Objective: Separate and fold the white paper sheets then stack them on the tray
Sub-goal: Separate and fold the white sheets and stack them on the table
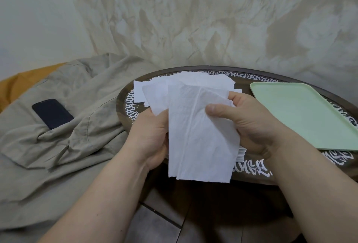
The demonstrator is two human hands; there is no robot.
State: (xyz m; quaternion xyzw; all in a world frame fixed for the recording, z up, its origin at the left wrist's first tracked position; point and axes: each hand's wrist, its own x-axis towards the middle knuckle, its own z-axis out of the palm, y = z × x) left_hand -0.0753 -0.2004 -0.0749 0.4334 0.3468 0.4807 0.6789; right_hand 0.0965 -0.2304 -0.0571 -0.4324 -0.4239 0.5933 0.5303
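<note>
both hands (153, 136) grip paper sheet (197, 136) — above table | tray (302, 115) bare

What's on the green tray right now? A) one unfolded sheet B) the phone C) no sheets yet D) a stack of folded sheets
C: the green tray shows only bare surface, while both the left hand and right hand hold a white paper sheet over the table, and the phone lies on the cloth to the left.

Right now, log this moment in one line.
left hand: grips paper sheets | right hand: pinches same sheets | tray: bare | step: separating
</note>
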